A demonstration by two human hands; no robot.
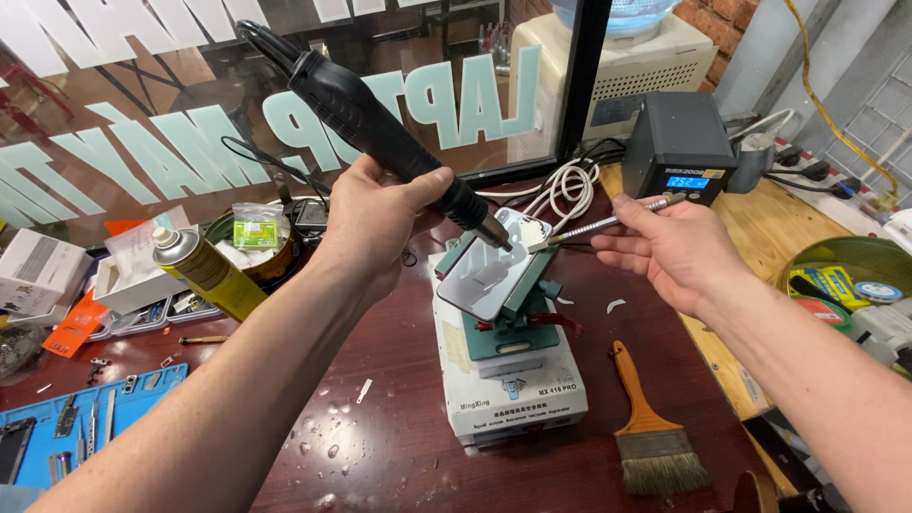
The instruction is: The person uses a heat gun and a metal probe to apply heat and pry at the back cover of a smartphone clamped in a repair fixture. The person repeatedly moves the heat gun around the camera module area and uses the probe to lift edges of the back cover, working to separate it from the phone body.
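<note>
My left hand [372, 220] grips a black hot-air gun [366, 116], its nozzle angled down onto the top edge of a silvery phone [489, 271]. The phone sits tilted in a green clamp holder [518, 318] on a white box-shaped heating unit [513, 389]. My right hand [670, 249] holds a thin metal scraper tool [594, 226], whose tip touches the phone's upper right corner beside the nozzle.
A dark control station with a blue display [679, 142] stands at the back right. A wooden-handled brush [646, 427] lies on the red-brown table. A yellow spray can [199, 271], small boxes and a blue mat with tools [85, 413] are on the left. A green tin [845, 275] is at right.
</note>
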